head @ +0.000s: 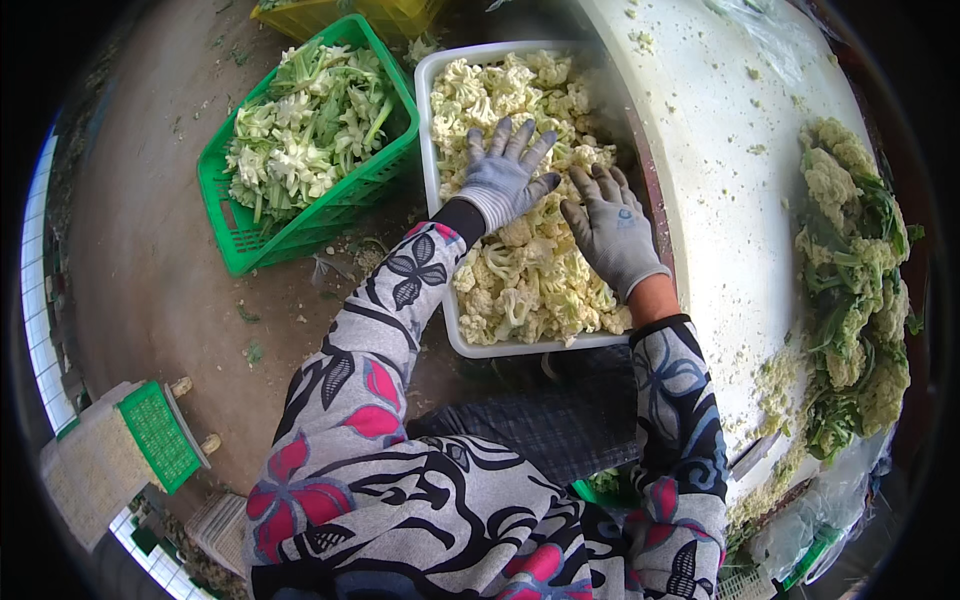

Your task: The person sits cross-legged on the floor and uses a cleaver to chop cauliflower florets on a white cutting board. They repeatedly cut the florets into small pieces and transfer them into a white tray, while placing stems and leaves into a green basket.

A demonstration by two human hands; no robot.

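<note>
A white plastic crate (437, 176) full of cut cauliflower florets (525, 281) lies before me. My left hand (504, 174), in a grey knit glove with darker fingertips, rests flat on the florets with its fingers spread. Close to its right, my right hand (613, 225) in a similar glove lies palm down over the florets near the crate's right side, fingers a little apart. Neither hand appears to grip a floret. Left of the crate, a green plastic basket (306, 217) holds cauliflower stems and leaves (300, 135).
A white tabletop (720, 225) with crumbs stands along the right, bearing a pile of cauliflower heads with leaves (855, 300) at its far side. A knife-like blade (754, 456) lies near its lower edge. A yellow crate (390, 16) is at the top; stacked crates (161, 435) stand lower left.
</note>
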